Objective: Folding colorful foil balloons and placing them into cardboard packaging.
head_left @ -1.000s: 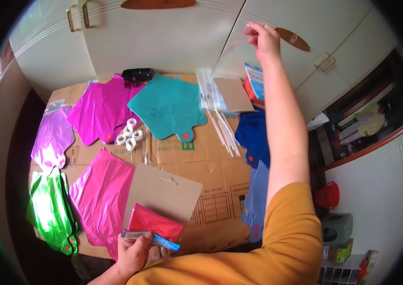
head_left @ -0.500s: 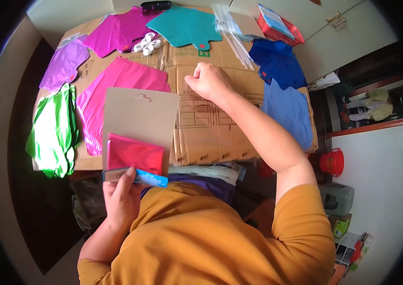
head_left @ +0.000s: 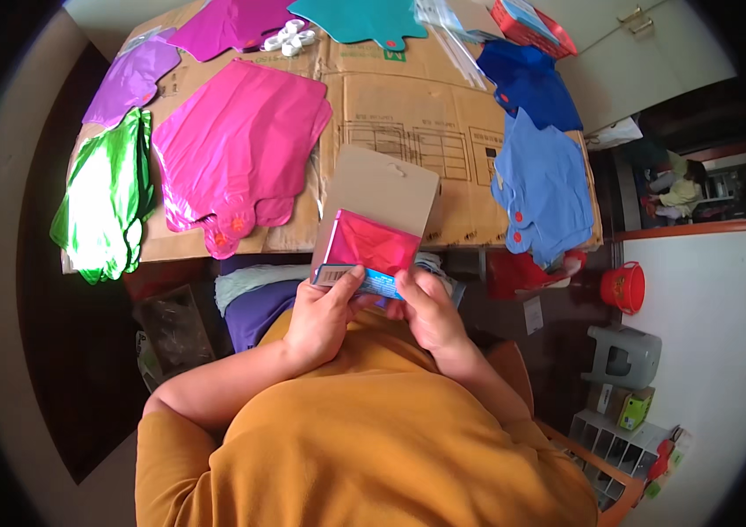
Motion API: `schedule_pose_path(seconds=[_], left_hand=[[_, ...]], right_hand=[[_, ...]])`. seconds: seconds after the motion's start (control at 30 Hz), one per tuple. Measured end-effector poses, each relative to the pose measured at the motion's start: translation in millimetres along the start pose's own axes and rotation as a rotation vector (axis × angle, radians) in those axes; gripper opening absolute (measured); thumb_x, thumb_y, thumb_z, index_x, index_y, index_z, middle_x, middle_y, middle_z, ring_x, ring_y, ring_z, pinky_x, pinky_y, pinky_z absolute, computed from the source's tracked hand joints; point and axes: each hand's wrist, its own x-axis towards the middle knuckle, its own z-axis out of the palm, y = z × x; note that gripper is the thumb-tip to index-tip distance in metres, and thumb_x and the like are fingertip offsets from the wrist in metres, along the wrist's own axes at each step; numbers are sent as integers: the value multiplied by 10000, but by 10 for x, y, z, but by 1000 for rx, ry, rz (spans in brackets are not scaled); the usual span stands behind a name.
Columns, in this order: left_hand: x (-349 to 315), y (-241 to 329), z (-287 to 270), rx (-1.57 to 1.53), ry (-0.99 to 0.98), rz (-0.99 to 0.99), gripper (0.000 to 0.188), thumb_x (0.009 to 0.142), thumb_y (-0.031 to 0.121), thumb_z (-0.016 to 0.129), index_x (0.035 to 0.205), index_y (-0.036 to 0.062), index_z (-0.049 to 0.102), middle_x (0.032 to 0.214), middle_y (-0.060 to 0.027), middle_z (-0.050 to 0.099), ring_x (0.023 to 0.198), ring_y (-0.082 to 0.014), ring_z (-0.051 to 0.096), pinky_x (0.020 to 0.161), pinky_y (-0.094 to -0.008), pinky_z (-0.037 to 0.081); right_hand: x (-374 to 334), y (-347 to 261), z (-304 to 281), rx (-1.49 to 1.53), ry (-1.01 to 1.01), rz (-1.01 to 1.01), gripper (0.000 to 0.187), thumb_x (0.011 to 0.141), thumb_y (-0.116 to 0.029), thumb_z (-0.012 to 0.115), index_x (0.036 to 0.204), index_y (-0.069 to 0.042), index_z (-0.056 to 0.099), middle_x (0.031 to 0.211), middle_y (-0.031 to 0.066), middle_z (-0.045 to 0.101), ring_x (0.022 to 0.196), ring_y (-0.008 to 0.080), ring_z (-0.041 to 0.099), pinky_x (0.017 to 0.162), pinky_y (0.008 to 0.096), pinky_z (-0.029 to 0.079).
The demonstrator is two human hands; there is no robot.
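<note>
In front of my chest is an open cardboard package with a hanging slot in its raised brown flap. A folded pinkish-red foil sheet lies against it, behind a blue printed edge. My left hand grips the left side, thumb on the printed edge. On the right end, my right hand is closed, thumb at the front; some fingers of both hands are hidden underneath. Flat on the table beyond my left hand rests a stack of pink foil balloons.
Cardboard covers the table. Around its edge lie green, purple, magenta, teal, dark blue and light blue foil pieces. White rolls, white sticks and a red basket sit at the back.
My right hand has come back from over the table to the package. The package has shifted right in view, uncovering more of the pink stack.
</note>
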Motion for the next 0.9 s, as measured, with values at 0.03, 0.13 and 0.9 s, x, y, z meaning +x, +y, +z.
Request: schedule_pose_path(seconds=[0.03, 0.13, 0.9], left_hand=[[16, -50, -14, 78, 16, -34, 136, 977, 134, 553, 999, 37, 646, 969, -58, 679, 865, -166, 656, 783, -315, 550], [46, -75, -4, 80, -51, 3, 130, 934, 131, 632, 983, 11, 631, 960, -59, 666, 866, -124, 641, 791, -273, 541], [1302, 1359, 302, 1937, -737, 1107, 108, 748, 88, 712, 832, 48, 658, 937, -93, 661, 835, -280, 650, 737, -391, 548]], right_hand=[[63, -25, 135, 73, 71, -65, 401, 895, -428, 665, 1089, -79, 621, 927, -20, 618, 688, 47, 530, 597, 197, 409], [136, 46, 265, 139, 243, -125, 217, 888, -290, 703, 1002, -108, 676, 866, -36, 646, 705, 31, 548, 599, 192, 416], [-507, -1122, -1068, -1230, -40, 48, 220, 798, -175, 740, 847, 31, 677, 646, 90, 621, 586, 95, 545, 573, 297, 454]])
